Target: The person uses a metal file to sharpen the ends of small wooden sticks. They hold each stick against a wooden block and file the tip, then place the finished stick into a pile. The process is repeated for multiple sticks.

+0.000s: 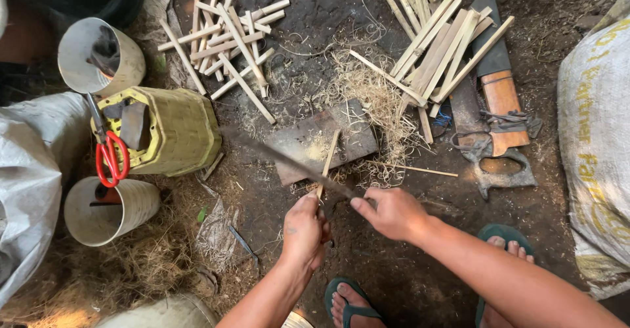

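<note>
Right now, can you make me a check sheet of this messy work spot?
Surface: dirt floor strewn with pale shavings.
Job's things: left hand holds a thin bamboo stick over a flat board; right hand grips a long dark blade laid against the stick.
Clutter: cut stick piles, red scissors, woven basket, two cups, saw.
Fingers: both hands closed.
Cables: nothing seen.
Surroundings: sacks, sandalled feet.
</note>
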